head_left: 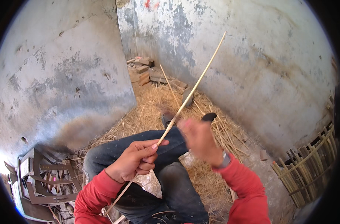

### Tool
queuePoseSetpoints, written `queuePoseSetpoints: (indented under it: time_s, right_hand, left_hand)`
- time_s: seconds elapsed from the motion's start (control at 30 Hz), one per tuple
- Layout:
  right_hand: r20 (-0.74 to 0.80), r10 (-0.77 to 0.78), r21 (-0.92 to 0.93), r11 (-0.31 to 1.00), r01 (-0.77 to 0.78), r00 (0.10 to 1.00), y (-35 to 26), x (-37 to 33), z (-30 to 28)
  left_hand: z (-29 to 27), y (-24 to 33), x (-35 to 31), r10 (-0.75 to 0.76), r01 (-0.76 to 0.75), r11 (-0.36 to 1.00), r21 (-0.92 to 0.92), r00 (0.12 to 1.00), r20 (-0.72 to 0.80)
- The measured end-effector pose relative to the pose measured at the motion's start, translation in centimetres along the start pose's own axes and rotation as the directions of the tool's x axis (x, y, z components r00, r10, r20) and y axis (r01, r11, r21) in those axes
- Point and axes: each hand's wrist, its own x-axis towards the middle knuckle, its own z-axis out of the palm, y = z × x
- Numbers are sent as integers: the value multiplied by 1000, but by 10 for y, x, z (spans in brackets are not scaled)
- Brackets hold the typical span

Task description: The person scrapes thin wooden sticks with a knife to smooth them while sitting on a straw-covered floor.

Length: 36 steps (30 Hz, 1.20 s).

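While the left hand closes its grip on a long thin bamboo strip slanting toward the upper centre, the blurred right hand clasps a dark-handled knife beside it. Straw covers the floor past the knees; a bamboo frame stands lower right.

Both forearms come in from the lower edge in red sleeves, elbows bent, hands raised over the knees; the left hand lies palm-down, fingers curled in, thumb laid straight and pressing forward along what it grips; the right hand is higher and just beside it, blurred, back toward the camera, fingers closed in a fist; a watch sits on the right wrist.
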Motion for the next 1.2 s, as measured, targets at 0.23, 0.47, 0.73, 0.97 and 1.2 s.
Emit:
queuePoseSetpoints:
  time_s: [0.23,0.47,0.73,0.97,1.2]
  right_hand:
    - [83,354,597,731,-331,931,6,42,-53]
    - [-70,347,503,822,-267,935,-2,77,-73]
    - [-37,89,316,946,-73,995,-28,35,-9]
    - [-265,14,-188,980,-66,964,15,76,-81]
    - [-54,-139,-318,941,115,989,7,49,-35]
  left_hand:
    - [-2,-9,-14,8,-8,998,61,1000,0]
    - [5,-33,-24,215,-186,869,458,976,-12]
    - [20,-20,-1,447,-374,735,566,895,12]
    - [-2,-30,-13,260,-254,915,313,965,22]
    - [12,-15,-6,239,-237,935,265,971,27]
